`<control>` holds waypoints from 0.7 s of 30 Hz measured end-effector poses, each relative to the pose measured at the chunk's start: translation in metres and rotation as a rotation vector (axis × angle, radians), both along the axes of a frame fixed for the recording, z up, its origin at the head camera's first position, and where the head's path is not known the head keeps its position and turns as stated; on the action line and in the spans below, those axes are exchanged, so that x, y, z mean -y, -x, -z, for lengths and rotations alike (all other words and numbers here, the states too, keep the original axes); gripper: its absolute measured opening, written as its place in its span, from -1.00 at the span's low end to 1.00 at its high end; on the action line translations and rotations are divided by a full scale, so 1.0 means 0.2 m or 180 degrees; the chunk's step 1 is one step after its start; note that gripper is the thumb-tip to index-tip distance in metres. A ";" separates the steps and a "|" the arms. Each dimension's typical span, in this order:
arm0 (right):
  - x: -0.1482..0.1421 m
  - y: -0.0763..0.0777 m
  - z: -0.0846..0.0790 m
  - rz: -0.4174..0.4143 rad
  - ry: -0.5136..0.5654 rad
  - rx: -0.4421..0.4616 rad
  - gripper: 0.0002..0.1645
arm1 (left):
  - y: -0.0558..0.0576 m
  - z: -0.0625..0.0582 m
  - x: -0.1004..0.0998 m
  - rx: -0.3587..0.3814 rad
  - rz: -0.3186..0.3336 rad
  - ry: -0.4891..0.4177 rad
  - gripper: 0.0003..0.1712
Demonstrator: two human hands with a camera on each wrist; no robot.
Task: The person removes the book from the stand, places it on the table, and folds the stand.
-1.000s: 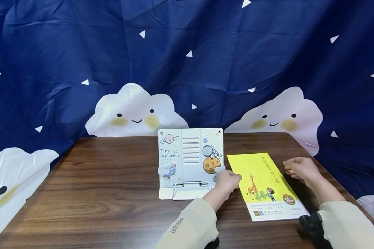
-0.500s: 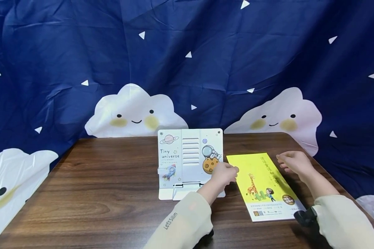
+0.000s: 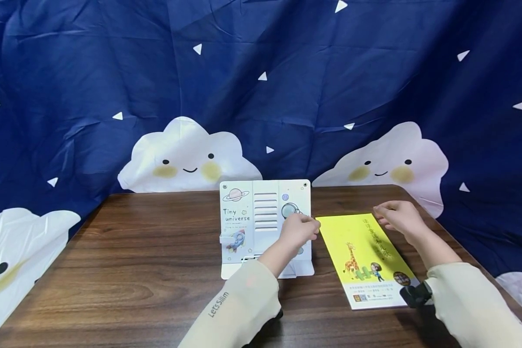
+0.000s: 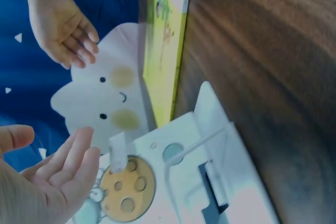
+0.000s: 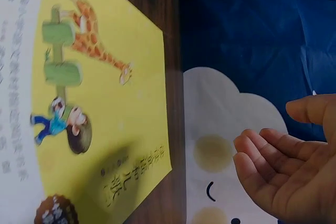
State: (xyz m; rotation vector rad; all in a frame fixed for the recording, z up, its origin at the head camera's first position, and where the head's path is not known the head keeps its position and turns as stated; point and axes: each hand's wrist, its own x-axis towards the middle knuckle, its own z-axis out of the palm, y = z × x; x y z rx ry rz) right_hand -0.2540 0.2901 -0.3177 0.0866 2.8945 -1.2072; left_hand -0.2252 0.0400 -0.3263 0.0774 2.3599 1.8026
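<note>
A yellow book point(image 3: 361, 256) with a giraffe on its cover lies flat on the wooden table. To its left stands a white book stand point(image 3: 265, 241) printed with space pictures, its back panel leaning up. In front of the stand's right side hovers my left hand point(image 3: 297, 230), hiding part of the astronaut picture; the left wrist view shows its fingers point(image 4: 73, 166) loosely bent and holding nothing. Over the book's far right corner is my right hand point(image 3: 398, 217), fingers relaxed and apart from the cover. Its palm faces inward in the right wrist view, with nothing in it.
The brown wooden table point(image 3: 135, 270) extends to the left of the stand. Behind it hangs a dark blue curtain point(image 3: 261, 96) with white clouds and triangles. A clear page clip point(image 4: 118, 152) and a wire support point(image 4: 194, 148) project from the stand.
My left hand has moved left and up, from beside the book to in front of the stand. My right hand has moved left and farther back over the book. Book and stand stay put.
</note>
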 end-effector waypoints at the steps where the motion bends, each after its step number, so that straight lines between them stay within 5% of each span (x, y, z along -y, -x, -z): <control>1: 0.01 0.00 0.00 0.0007 0.0011 0.0001 -0.37 | 0.00 -0.01 0.01 -0.0006 -0.0004 0.0000 -0.68; 13: 0.17 -0.01 -0.07 -0.0238 0.0195 -0.0173 -0.45 | 0.02 -0.07 0.18 -0.0167 -0.0135 -0.0369 -0.68; 21: 0.28 -0.02 -0.11 -0.0445 0.0334 -0.0294 -0.55 | 0.02 -0.11 0.31 -0.0248 -0.0252 -0.0353 -0.64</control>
